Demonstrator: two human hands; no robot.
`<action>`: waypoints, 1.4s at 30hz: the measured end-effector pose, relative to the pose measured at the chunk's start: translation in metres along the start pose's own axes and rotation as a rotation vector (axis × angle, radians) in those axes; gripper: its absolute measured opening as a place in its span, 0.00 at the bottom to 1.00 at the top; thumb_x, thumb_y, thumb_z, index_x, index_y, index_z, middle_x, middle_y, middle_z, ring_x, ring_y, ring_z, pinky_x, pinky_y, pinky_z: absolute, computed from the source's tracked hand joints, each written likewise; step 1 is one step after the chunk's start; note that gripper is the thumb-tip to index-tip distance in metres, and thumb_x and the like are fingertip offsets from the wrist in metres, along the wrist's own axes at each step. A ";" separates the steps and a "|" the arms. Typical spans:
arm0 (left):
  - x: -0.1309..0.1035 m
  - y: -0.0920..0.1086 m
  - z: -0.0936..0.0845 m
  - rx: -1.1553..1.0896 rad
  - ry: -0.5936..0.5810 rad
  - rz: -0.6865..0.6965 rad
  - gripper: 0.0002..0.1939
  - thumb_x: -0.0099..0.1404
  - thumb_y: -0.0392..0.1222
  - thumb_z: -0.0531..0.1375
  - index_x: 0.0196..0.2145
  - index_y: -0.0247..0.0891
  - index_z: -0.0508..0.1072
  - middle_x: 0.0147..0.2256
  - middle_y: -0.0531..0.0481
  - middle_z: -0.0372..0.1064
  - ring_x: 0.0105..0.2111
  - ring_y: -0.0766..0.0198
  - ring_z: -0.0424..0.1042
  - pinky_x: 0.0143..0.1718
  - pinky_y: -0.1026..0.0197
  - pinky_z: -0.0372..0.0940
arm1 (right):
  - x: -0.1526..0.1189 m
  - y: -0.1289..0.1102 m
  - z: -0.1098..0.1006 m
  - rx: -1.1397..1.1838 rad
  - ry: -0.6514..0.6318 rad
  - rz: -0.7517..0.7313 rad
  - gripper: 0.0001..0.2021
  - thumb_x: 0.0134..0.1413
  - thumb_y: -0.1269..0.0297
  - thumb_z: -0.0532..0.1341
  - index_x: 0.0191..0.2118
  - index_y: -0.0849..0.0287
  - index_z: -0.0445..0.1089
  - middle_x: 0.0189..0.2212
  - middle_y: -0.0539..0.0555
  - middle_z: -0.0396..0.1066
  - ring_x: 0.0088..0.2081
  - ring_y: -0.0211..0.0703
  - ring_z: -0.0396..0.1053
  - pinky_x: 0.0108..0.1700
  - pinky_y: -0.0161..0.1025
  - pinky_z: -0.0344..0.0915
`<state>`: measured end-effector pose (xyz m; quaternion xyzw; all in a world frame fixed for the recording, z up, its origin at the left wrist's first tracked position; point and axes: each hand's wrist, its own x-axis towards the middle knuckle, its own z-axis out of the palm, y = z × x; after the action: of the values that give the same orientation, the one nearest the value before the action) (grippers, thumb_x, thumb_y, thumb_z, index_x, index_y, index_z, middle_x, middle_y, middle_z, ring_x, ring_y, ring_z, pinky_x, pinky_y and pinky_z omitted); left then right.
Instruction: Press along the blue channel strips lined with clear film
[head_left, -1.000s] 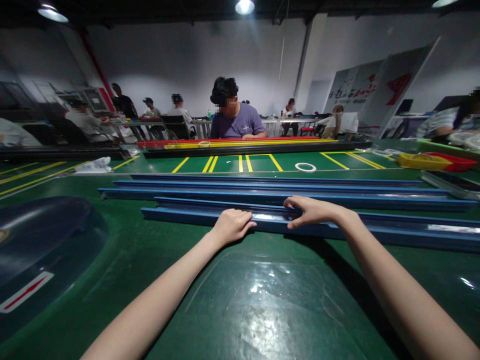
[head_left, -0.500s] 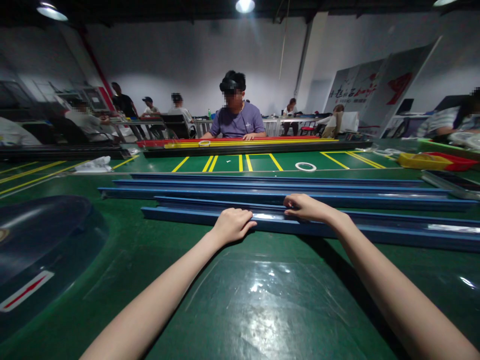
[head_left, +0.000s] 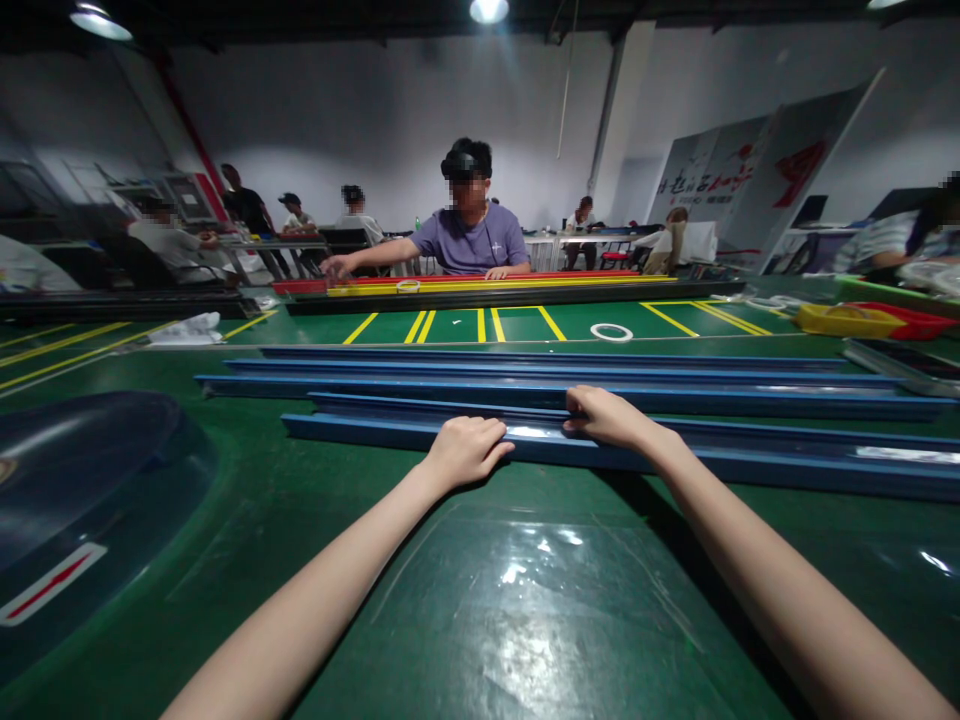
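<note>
A long blue channel [head_left: 360,430] lies across the green table in front of me. My left hand [head_left: 469,450] is closed over its near wall, thumb on the near side and fingers reaching inside. To the right, my right hand [head_left: 604,415] rests on the same channel with its fingers curled in at the far wall; whether the fingertips pinch something small is hidden. Just beyond lies another blue channel [head_left: 375,388], parallel to the first, with further blue ones behind it.
Red, yellow and black strips [head_left: 480,295] lie farther back before a seated person [head_left: 476,235]. A white ring [head_left: 611,333] is beyond the channels. A dark blue curved object [head_left: 97,470] stands left; a yellow tray [head_left: 847,321] and phone-like device [head_left: 907,365] are right.
The person across the table has stretched an arm out toward the left of the view. My right hand has shifted very slightly left; my left hand stays in place.
</note>
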<state>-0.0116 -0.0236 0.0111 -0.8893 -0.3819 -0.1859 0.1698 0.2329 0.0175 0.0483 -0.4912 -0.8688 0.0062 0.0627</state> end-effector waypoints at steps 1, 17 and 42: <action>0.000 0.000 0.000 -0.001 0.001 -0.002 0.15 0.65 0.49 0.46 0.29 0.38 0.65 0.28 0.52 0.69 0.29 0.64 0.68 0.27 0.63 0.55 | 0.000 0.000 0.000 -0.006 0.001 -0.004 0.06 0.45 0.63 0.57 0.30 0.58 0.60 0.30 0.53 0.66 0.30 0.40 0.62 0.28 0.33 0.53; 0.000 0.002 0.001 0.059 0.042 0.009 0.16 0.64 0.49 0.46 0.28 0.37 0.66 0.26 0.50 0.68 0.28 0.63 0.67 0.27 0.62 0.55 | 0.000 0.004 0.005 0.095 0.044 -0.025 0.08 0.42 0.61 0.57 0.28 0.58 0.59 0.27 0.53 0.64 0.29 0.39 0.60 0.29 0.33 0.54; 0.001 0.002 0.003 0.093 0.094 0.023 0.16 0.63 0.48 0.46 0.27 0.37 0.66 0.25 0.50 0.67 0.27 0.64 0.65 0.26 0.62 0.54 | -0.003 -0.002 0.005 0.063 -0.083 0.160 0.19 0.48 0.55 0.52 0.44 0.57 0.67 0.46 0.58 0.67 0.45 0.50 0.64 0.40 0.39 0.60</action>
<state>-0.0083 -0.0227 0.0085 -0.8750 -0.3716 -0.2077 0.2307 0.2322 0.0144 0.0430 -0.5560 -0.8281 0.0587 0.0412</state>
